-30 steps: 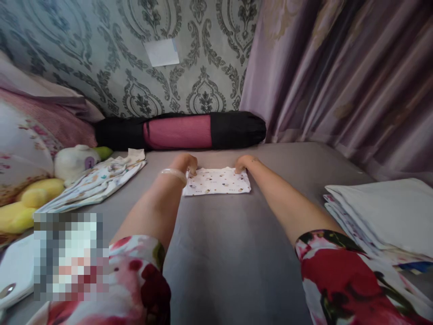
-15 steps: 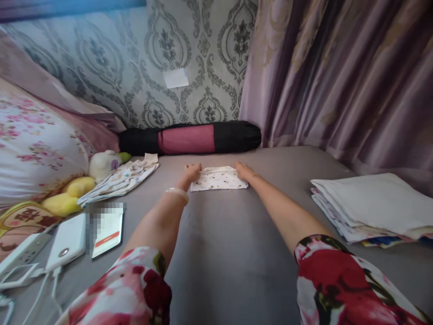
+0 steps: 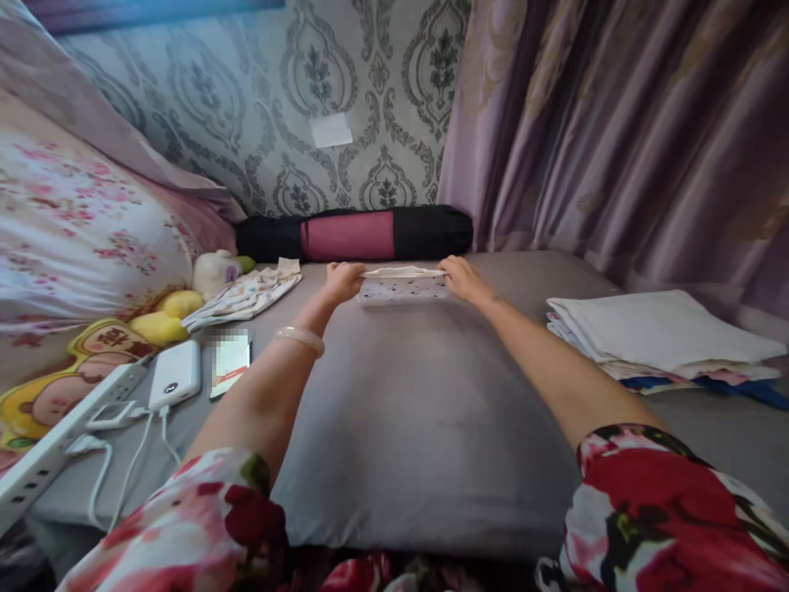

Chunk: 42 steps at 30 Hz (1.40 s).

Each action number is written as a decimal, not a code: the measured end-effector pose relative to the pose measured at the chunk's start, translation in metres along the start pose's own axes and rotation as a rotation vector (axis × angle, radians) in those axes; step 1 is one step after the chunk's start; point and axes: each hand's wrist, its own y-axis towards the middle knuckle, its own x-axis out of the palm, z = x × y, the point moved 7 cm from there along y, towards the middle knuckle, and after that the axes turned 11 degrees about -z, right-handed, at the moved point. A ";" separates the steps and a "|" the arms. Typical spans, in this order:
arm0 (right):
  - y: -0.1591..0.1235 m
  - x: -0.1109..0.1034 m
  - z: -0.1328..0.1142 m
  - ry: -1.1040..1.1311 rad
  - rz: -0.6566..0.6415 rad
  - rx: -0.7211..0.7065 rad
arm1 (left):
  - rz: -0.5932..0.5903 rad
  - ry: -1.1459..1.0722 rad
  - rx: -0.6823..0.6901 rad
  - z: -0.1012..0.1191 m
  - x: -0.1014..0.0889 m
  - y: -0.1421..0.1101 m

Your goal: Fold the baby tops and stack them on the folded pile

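A small white printed cloth (image 3: 403,288) is stretched between my hands over the grey bed sheet (image 3: 419,411), its lower part blurred. My left hand (image 3: 345,280), with a pale bangle on the wrist, pinches its left end. The right end is gripped by my right hand (image 3: 462,277). Its upper edge is pulled fairly straight, while the printed part hangs below. Whether it is a garment or a plain piece of fabric, I cannot tell.
Folded white cloths (image 3: 659,329) are stacked at right. Printed clothes (image 3: 250,296) lie at left near plush toys (image 3: 213,271). Closer are a phone (image 3: 231,362), a power bank (image 3: 176,374) with cables and a power strip (image 3: 67,436). A black-and-pink roll bag (image 3: 348,234) lies along the wall.
The cloth has gone from lying flat on the sheet to being held up by its top edge. Both hands have closed on its ends. The camera view has shifted.
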 end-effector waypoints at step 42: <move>-0.033 0.092 -0.095 0.070 -0.290 0.075 | -0.113 -0.029 0.026 0.083 0.097 -0.047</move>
